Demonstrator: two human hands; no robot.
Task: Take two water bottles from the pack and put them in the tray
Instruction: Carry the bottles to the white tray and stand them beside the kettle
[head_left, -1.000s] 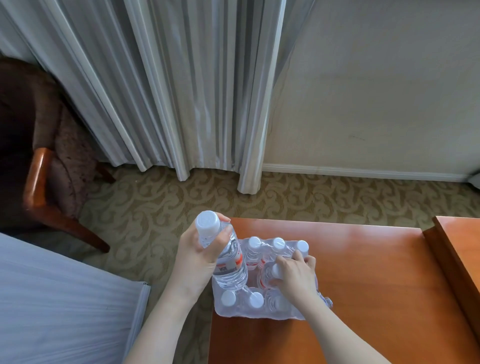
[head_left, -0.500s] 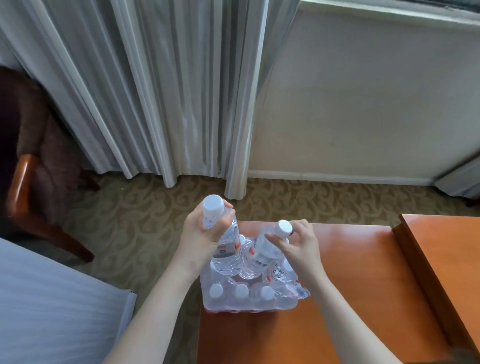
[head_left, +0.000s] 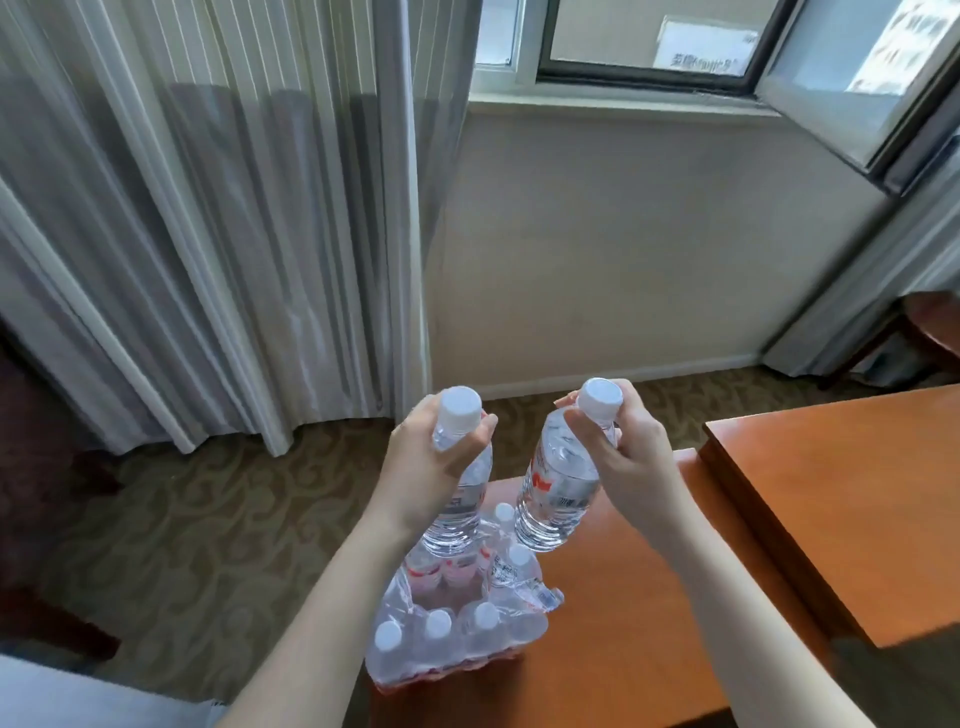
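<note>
We hold two bottles above the pack (head_left: 457, 613): left hand (head_left: 431, 467) at 9 o'clock wraps one bottle (head_left: 460, 512), right hand (head_left: 623, 457) pinches the other (head_left: 558, 493) at the neck; full, heavy, slick plastic, so we'd grip lower; no tray in view

Both forearms bare; no sleeves, rings or watch visible.
</note>
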